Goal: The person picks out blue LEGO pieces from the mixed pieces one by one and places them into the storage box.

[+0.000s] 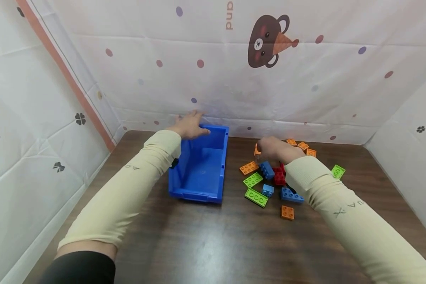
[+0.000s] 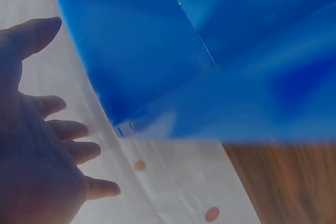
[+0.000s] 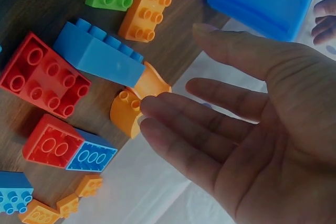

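A blue plastic bin (image 1: 203,167) stands on the table with its inside bare. Over its far left corner my left hand (image 1: 189,125) is held with fingers spread, and in the left wrist view the fingers lie apart from the blue wall (image 2: 131,51). My right hand (image 1: 275,150) hovers at the far side of the toy bricks, fingers extended. Its fingertips overlap an orange curved brick (image 3: 126,111) in the right wrist view; whether they touch it I cannot tell. Close by lie a blue brick (image 3: 100,53) and a red brick (image 3: 46,76).
Green bricks (image 1: 256,197), an orange brick (image 1: 287,213) and a blue brick (image 1: 291,195) lie nearer on the brown table (image 1: 206,244). Several small orange bricks (image 1: 303,146) sit near the back edge. A printed cloth (image 1: 213,79) hangs behind the table.
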